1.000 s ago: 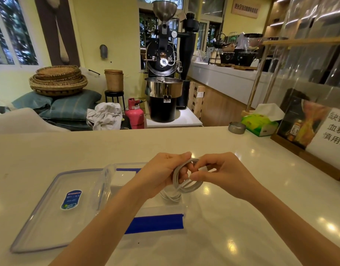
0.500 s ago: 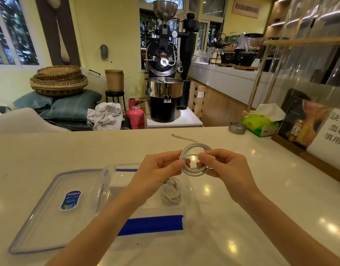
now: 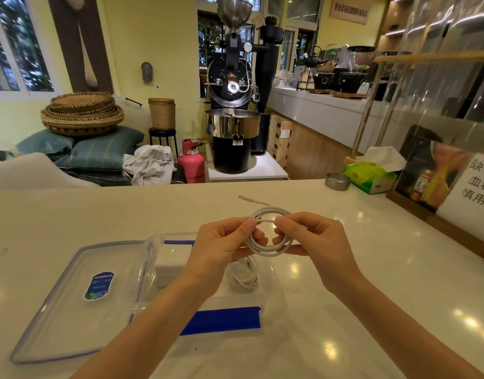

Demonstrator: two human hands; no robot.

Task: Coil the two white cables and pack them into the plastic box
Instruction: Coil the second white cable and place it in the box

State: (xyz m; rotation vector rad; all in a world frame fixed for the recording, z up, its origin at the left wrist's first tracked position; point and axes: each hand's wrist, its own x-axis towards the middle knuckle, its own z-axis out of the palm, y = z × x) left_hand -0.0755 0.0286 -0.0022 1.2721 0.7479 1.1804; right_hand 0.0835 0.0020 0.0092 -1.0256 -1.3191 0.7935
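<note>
A white cable (image 3: 271, 248) is wound into a small ring held in the air above the counter. My left hand (image 3: 221, 244) pinches the ring's left side, and my right hand (image 3: 314, 239) pinches its right side. The cable's free end with its plug (image 3: 245, 198) sticks out away from me. Below the hands, a second coiled white cable (image 3: 242, 274) lies inside the clear plastic box (image 3: 153, 258), which has blue clips and stands open on the counter.
The box's clear lid (image 3: 71, 302) with a blue label lies flat to the left of the box. At the counter's far right stand a small metal tin (image 3: 337, 181), a green tissue box (image 3: 372, 175) and a framed sign (image 3: 454, 181).
Both hands have lifted the coil up and away from me, turning the ring to face me. The cable's free end now points away over the counter.
</note>
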